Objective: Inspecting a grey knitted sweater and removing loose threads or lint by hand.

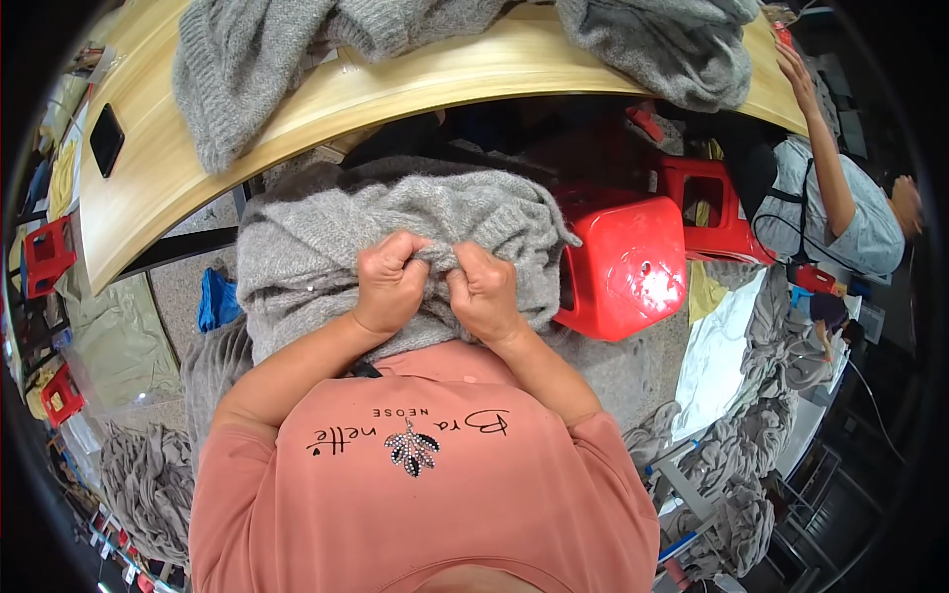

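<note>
We see a big gray knit cloth bunched up on the person's lap, just past the near edge of the bench. Our left grip is curled up tight, with a bit of the gray knit cloth pinched in it. Our right grip is curled up tight too, and it holds the same knit just beside the left one. The two grips are close but do not touch, and a small bumpy fold of knit runs between them. The rest of the cloth lies in soft, thick folds around both grips.

On the bench, a gray knit piece lies with one end down by the near edge. More gray knit sits in a heap at the right part of that edge. A black phone lies near the left end of the bench. A red stool is just to the right of the cloth on the lap. A blue cloth is to the left, below the bench's near edge. Far to the right we see another person with one arm up by the bench's right end.
</note>
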Tool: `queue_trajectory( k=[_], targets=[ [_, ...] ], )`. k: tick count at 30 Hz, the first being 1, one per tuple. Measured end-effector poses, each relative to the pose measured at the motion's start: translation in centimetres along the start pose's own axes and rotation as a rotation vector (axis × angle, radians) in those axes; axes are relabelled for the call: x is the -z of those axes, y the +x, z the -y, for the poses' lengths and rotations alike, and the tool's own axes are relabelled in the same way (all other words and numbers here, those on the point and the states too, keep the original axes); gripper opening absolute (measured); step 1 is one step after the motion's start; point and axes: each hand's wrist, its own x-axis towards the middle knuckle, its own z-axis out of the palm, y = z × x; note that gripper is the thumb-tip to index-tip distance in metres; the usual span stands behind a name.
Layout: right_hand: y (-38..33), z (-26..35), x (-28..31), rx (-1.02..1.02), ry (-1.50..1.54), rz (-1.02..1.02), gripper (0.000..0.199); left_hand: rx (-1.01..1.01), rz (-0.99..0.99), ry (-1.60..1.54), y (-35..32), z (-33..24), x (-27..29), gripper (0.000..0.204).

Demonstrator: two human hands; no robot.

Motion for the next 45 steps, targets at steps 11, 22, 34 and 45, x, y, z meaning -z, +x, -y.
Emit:
queue_trajectory(
  k=[11,22,34,45],
  targets=[
    [1.0,-0.5,2.1,-0.117,0.247,-0.306,0.011,-0.305,0.165,0.197,2.4,-1.6,-0.2,0.008],
    [-2.5,0.0,5.0,0.056,-0.372,-0.285,0.024,0.223,0.342,-0.167,5.5,0.5,1.7,0.008],
    [-3.9,-4.7,3.7,-0.13,-0.28,-0.319,0.023,0.443,0.425,-0.363,4.7,1.3,3.3,0.002],
    [-2.9,-5.3,4.6,-0.486,0.778,-0.574,0.011,0.442,0.569,-0.234,4.8,-0.3,4.6,0.005]
  ],
)
